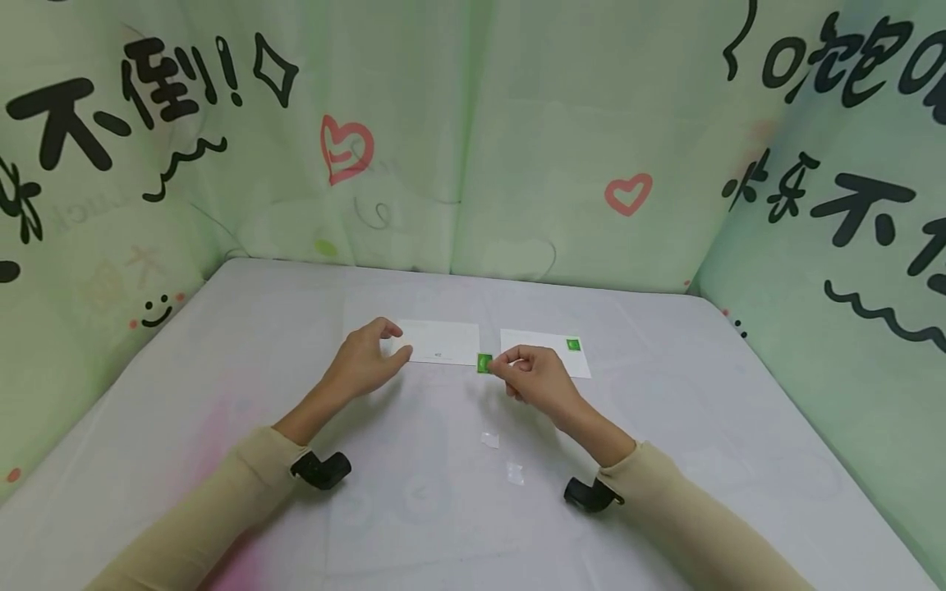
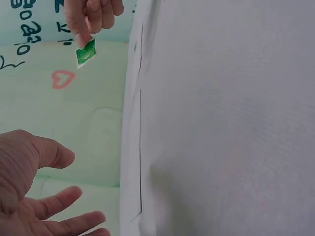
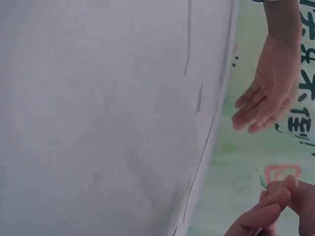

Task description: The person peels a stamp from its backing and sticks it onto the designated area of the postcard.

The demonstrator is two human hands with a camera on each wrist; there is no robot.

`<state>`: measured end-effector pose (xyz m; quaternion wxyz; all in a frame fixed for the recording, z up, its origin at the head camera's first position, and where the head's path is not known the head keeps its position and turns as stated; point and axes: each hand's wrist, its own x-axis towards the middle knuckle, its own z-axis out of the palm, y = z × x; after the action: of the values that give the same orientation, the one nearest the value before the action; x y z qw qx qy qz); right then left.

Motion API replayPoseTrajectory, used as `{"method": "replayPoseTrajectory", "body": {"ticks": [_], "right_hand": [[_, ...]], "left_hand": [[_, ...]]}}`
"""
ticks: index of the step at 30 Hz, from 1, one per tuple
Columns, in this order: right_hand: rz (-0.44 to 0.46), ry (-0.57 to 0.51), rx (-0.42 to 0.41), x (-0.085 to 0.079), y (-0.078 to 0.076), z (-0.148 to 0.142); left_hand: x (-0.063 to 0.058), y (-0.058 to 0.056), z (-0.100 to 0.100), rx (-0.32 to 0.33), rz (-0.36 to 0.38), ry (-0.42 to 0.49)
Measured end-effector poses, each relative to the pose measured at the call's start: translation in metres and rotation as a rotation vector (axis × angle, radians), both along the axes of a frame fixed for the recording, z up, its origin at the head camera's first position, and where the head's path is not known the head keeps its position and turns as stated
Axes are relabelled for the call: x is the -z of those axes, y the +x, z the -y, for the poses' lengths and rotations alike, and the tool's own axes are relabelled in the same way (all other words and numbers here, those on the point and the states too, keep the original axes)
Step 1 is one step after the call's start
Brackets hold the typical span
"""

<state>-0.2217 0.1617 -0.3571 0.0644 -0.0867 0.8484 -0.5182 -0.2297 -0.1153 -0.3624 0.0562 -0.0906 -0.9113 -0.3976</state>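
My right hand (image 1: 535, 382) pinches a small green stamp (image 1: 484, 363) between thumb and index finger. The stamp hangs by the lower right corner of a flat white envelope-sized paper (image 1: 443, 341), overlapping it in the head view. In the left wrist view, the green stamp (image 2: 86, 53) shows its printed face and pale edge. My left hand (image 1: 369, 357) hovers at the left end of that paper, thumb and fingers apart, nothing between them. Farther right lies a second white paper (image 1: 532, 339) with a similar green stamp (image 1: 573, 345) in its upper right corner, partly behind my right hand.
Two small scraps, whitish and film-like, lie nearer me on the white-covered table (image 1: 414, 509): one scrap (image 1: 490, 441) and another scrap (image 1: 515, 474). Pale green curtains (image 1: 517, 148) with black writing and red hearts surround the table's back and sides.
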Motion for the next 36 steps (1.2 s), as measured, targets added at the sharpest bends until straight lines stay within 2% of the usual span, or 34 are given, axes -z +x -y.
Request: {"method": "replayPoseTrajectory", "body": {"ticks": [4, 13, 25, 32, 36], "right_hand": [[0.077, -0.022, 0.039, 0.001, -0.009, 0.002], [0.195, 0.017, 0.084, 0.002, -0.029, 0.007], [0.218, 0.007, 0.082, 0.01, -0.051, 0.006], [0.227, -0.011, 0.096, 0.011, -0.062, 0.008], [0.251, -0.02, 0.102, 0.011, -0.069, 0.007]], "left_hand": [[0.003, -0.005, 0.003, -0.001, 0.021, -0.01], [0.009, -0.016, 0.008, -0.003, 0.065, -0.047], [0.014, -0.028, 0.005, -0.003, 0.075, -0.127], [0.016, -0.035, 0.001, -0.01, 0.092, -0.145], [0.016, -0.04, -0.002, -0.017, 0.107, -0.198]]}}
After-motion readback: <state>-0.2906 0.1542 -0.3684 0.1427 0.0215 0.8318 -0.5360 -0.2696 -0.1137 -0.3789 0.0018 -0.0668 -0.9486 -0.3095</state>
